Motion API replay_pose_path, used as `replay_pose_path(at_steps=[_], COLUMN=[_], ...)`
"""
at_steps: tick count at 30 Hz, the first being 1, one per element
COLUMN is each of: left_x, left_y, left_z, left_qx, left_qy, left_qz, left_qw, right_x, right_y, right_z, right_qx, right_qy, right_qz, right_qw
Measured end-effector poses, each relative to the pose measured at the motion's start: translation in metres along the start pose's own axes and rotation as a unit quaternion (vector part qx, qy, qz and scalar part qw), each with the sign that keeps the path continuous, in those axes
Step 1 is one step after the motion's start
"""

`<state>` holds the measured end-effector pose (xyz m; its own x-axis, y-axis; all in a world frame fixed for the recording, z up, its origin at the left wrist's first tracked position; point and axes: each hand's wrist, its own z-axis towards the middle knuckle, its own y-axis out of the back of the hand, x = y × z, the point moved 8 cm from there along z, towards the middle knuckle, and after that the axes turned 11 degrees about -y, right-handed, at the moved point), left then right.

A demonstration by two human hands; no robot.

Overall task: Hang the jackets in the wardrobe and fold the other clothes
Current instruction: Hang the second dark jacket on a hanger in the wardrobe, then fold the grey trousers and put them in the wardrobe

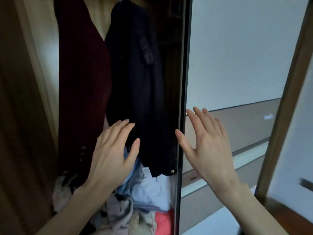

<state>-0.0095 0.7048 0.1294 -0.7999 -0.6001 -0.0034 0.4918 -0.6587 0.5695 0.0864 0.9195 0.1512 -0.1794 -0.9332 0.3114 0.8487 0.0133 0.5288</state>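
Observation:
Inside the open wardrobe hang a dark navy jacket and, to its left, a maroon jacket with sleeve buttons. My left hand is spread flat in front of the navy jacket's lower hem, holding nothing. My right hand is open with fingers apart, just right of the wardrobe's dark door edge, thumb close to that edge. Below the jackets lies a heap of loose clothes: light blue, beige, cream and coral pieces.
A brown wooden panel bounds the wardrobe on the left. To the right are a pale wall, a floor strip with a small white scrap, and a wooden frame running diagonally.

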Motion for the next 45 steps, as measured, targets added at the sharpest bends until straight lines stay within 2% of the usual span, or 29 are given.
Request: replay_pose_path(at_steps=[4,9,16,26,34,38,45], left_x=[-0.022,-0.063,-0.101,-0.136,-0.205,-0.261,-0.355], left_y=[-0.026,-0.05,-0.06,-0.093,-0.122,-0.127,-0.112], left_z=[-0.061,-0.091,-0.119,-0.133,-0.148,-0.153,-0.158], left_qx=[0.035,0.072,0.049,0.052,0.078,0.117,0.13], left_qy=[0.004,-0.038,-0.052,-0.138,-0.195,-0.226,-0.297], left_qz=[-0.016,-0.074,-0.238,-0.348,-0.446,-0.495,-0.549], left_qw=[0.999,0.994,0.969,0.926,0.87,0.831,0.77], right_x=[-0.039,-0.072,-0.093,-0.099,-0.109,-0.12,-0.135], right_y=[0.004,0.019,0.051,0.089,0.152,0.187,0.267], right_z=[-0.073,-0.136,-0.192,-0.258,-0.311,-0.345,-0.399], right_qx=[0.055,0.096,0.085,0.032,-0.021,-0.031,-0.073], right_qy=[-0.038,-0.082,-0.16,-0.26,-0.339,-0.388,-0.452], right_qz=[-0.033,-0.07,-0.065,-0.129,-0.239,-0.297,-0.356], right_qw=[0.997,0.99,0.981,0.956,0.91,0.872,0.815])
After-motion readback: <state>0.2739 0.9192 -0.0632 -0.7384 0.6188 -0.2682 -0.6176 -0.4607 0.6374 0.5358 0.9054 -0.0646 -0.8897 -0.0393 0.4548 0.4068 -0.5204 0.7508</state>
